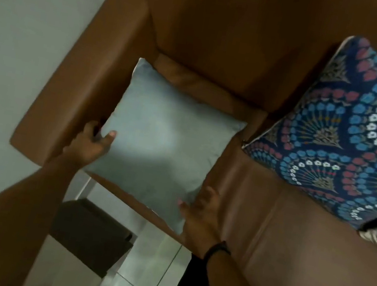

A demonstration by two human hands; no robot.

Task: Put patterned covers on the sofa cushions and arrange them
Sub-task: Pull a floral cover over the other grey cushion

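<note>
Both hands clasp the plain grey cushion [163, 136]: left hand [91, 143] and right hand [200, 213] at opposite edges, over the brown leather sofa [225, 36] seat corner. Beside it lies a patterned cushion [348, 134]; pale floor tiles [156, 269] show below.

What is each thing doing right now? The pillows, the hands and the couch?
Plain grey cushion: no patterned cover on, gripped at two sides, at the sofa's arm end.
Patterned cushion: already covered, leaning on the sofa back.
Left hand: gripping the grey cushion's left edge.
Right hand: gripping its lower right edge.
Brown sofa: holding both cushions.
Wristband: on the right wrist.
</note>
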